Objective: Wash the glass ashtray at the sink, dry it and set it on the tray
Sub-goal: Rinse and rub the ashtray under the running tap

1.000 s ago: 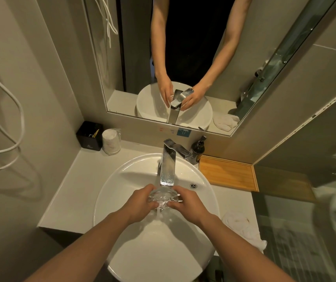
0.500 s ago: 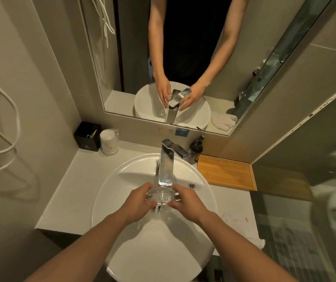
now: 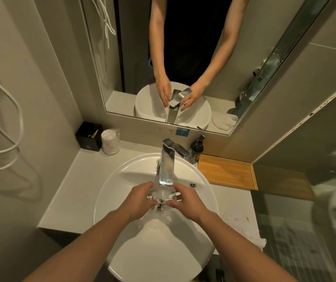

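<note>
Operator: Hardly anything has moved since a second ago. Both my hands have stayed under the one faucet (image 3: 167,167), with the glass ashtray (image 3: 162,195) between them over the sink (image 3: 110,192).

Desk: Grip?

Operator: My left hand (image 3: 140,197) is curled round its left edge and my right hand (image 3: 185,200) clasps the right edge. That's two hands on one ashtray, and water is splashing off it.

Desk: And the tray?

Operator: One wooden tray (image 3: 227,171) sits on the counter behind and to the right of the basin, well apart from the ashtray. One crumpled white cloth (image 3: 242,224) lies at the basin's right. At the back I count one pump bottle (image 3: 197,147), one black box (image 3: 88,137) and one plastic-wrapped cup (image 3: 111,141).
</note>
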A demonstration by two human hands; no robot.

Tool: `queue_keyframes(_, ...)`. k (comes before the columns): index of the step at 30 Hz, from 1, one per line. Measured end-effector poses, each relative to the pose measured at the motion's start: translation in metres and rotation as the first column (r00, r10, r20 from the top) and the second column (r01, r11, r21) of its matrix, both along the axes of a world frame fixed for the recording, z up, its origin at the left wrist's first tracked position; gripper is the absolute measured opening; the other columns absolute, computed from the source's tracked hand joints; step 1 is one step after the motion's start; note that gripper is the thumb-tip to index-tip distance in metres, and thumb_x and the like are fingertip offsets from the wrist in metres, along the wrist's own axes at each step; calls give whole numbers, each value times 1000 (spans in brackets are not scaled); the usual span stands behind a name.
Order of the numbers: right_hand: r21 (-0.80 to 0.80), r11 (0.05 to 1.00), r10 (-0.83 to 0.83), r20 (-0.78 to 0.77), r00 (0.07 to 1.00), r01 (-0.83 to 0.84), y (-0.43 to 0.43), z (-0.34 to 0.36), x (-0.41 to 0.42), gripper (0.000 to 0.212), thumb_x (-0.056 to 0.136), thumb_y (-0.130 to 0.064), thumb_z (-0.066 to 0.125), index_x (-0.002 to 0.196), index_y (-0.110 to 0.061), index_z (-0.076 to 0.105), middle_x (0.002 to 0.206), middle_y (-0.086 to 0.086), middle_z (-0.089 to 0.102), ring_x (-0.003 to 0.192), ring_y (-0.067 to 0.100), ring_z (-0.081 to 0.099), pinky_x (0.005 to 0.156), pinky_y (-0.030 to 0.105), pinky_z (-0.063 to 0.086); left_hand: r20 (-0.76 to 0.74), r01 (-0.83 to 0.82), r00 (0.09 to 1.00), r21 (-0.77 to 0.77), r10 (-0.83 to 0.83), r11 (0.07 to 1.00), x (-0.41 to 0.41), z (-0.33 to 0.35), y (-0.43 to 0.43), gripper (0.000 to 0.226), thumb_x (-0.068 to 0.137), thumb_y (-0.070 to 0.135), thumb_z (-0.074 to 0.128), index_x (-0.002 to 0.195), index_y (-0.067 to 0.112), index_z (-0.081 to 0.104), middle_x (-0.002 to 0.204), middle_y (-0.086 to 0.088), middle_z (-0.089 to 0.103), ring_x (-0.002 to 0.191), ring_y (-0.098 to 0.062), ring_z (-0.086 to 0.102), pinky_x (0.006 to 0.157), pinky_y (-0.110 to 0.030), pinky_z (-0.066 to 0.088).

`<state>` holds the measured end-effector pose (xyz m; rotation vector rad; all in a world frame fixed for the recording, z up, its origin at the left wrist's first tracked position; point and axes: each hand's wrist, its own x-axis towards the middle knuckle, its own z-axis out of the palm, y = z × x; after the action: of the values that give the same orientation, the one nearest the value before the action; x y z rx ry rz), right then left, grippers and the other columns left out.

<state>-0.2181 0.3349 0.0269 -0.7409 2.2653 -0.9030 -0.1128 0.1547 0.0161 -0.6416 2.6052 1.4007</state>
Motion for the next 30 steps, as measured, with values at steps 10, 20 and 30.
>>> queue_keyframes(10, 33, 998, 59, -168, 984, -54, 2, -2, 3, 59, 84, -20, 81, 136, -37, 60, 115, -1, 70, 94, 14, 65, 91, 31, 54, 51, 182, 983, -97, -177, 979, -4, 4, 7, 55, 81, 27, 80, 133, 24, 61, 122, 0, 67, 108, -19, 64, 95, -37, 54)
queue_keyframes(20, 18, 1000, -6, 265, 964, 1, 9, 1, 0, 78, 75, -6, 84, 144, -25, 54, 124, 2, 69, 92, 14, 70, 88, 28, 59, -13, 225, 972, -222, -234, 949, 9, 2, 8, 57, 84, 21, 80, 138, 27, 62, 145, 5, 57, 129, -15, 57, 109, -28, 44)
queue_keyframes(30, 100, 825, -378, 829, 412, 556, -6, 11, -1, 29, 97, -17, 65, 116, 5, 68, 97, 26, 77, 77, 29, 78, 62, 33, 65, -116, 216, 960, -266, -253, 939, 15, -1, 6, 56, 86, 25, 78, 139, 28, 61, 151, 7, 53, 130, -14, 58, 111, -26, 45)
